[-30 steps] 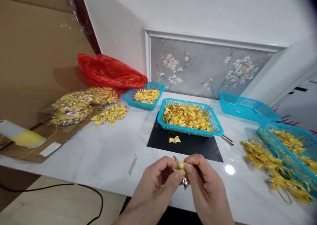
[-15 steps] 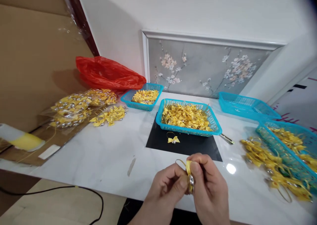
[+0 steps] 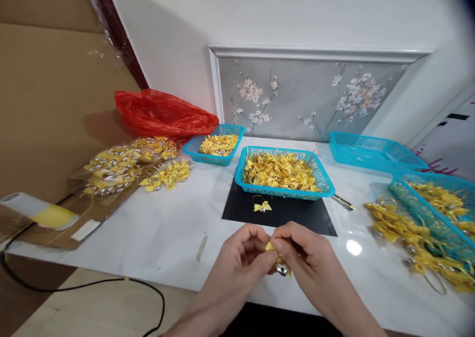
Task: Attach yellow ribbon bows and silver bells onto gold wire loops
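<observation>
The left hand and the right hand meet over the near side of the worktop, thumbs and forefingers pinching one yellow bow between them. The bow lies in the gap where the fingertips come together: at about two o'clock from the left palm and ten o'clock from the right, so neither hand is clearly nearer. A strip of ribbon shows at the upper end, and a silver bell hangs below, towards five o'clock; the line through the two runs roughly from eleven to five (most of the bow is covered by the fingers, so its true long axis is hard to be sure of).

Ahead, between eleven and twelve o'clock from the joined fingertips, a second bow rests on the black sheet, apart from both hands and a little nearer the left. Its wings spread from nine to three, with its cord loop pointing away towards eleven. Beyond it, at twelve o'clock, the blue basket holds a heap of similar bows, its near edge over the sheet. Out at three o'clock, well apart from the right hand, lies a loose pile of bows.
</observation>
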`<state>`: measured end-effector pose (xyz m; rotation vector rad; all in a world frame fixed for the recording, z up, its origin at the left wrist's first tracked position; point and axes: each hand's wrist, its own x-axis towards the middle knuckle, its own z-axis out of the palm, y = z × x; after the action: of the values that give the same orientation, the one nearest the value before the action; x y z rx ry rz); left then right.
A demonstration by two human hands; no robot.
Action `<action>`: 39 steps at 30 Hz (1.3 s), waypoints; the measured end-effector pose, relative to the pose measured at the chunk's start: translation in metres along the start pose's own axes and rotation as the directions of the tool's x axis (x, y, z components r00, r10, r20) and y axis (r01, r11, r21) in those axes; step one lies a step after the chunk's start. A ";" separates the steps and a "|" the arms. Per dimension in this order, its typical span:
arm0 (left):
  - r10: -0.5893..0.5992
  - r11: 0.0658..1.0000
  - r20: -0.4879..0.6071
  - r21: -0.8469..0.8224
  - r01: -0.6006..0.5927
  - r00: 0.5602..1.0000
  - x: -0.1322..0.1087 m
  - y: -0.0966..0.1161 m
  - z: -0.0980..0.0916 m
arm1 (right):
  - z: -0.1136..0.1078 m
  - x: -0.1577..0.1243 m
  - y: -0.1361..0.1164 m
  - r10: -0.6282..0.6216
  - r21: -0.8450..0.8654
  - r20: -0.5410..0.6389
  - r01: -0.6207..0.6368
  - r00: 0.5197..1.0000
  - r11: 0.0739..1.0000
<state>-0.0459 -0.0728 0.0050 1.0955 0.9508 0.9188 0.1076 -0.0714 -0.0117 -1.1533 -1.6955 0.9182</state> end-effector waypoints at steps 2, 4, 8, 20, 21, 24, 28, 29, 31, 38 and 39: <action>-0.028 0.999 -0.044 -0.039 0.027 0.999 0.000 -0.004 0.001 | 0.002 0.000 0.002 0.098 0.087 -0.027 -0.095 0.995 0.992; -0.030 0.997 -0.120 -0.069 0.022 0.992 0.000 -0.007 -0.001 | 0.003 -0.002 0.005 0.174 0.183 -0.058 -0.161 0.983 0.970; 0.015 0.997 -0.253 -0.070 -0.033 0.967 -0.003 -0.008 -0.005 | 0.005 -0.008 0.004 0.244 0.307 0.006 -0.234 0.970 0.922; -0.076 0.988 -0.124 -0.144 0.058 0.989 -0.013 -0.016 -0.013 | 0.017 -0.005 -0.004 0.271 0.396 -0.023 -0.240 0.962 0.886; -0.092 0.987 -0.121 -0.140 0.075 0.988 -0.014 -0.016 -0.012 | 0.018 -0.005 -0.004 0.267 0.404 -0.011 -0.240 0.964 0.883; -0.113 0.984 -0.152 -0.152 0.089 0.982 -0.015 -0.015 -0.010 | 0.019 -0.007 -0.006 0.273 0.451 0.020 -0.253 0.962 0.856; -0.109 0.975 -0.150 -0.207 0.077 0.983 -0.015 -0.016 -0.008 | 0.019 -0.008 -0.004 0.295 0.467 0.046 -0.282 0.954 0.838; -0.106 0.975 -0.138 -0.207 0.076 0.985 -0.015 -0.017 -0.008 | 0.018 -0.008 -0.002 0.296 0.442 0.036 -0.281 0.954 0.852; -0.102 0.981 -0.094 -0.172 0.084 0.990 -0.015 -0.018 -0.010 | 0.016 -0.006 0.003 0.288 0.387 0.019 -0.272 0.957 0.881; -0.098 0.995 0.006 -0.033 0.098 0.995 -0.019 -0.019 -0.017 | 0.011 -0.004 0.009 0.268 0.394 0.086 -0.280 0.960 0.876; -0.091 0.994 0.040 -0.059 0.093 0.995 -0.019 -0.018 -0.018 | 0.011 -0.004 0.009 0.268 0.394 0.080 -0.278 0.960 0.876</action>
<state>-0.0665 -0.0895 -0.0131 1.0059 0.9298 0.8438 0.1006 -0.0733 -0.0249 -1.1132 -1.2905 1.3889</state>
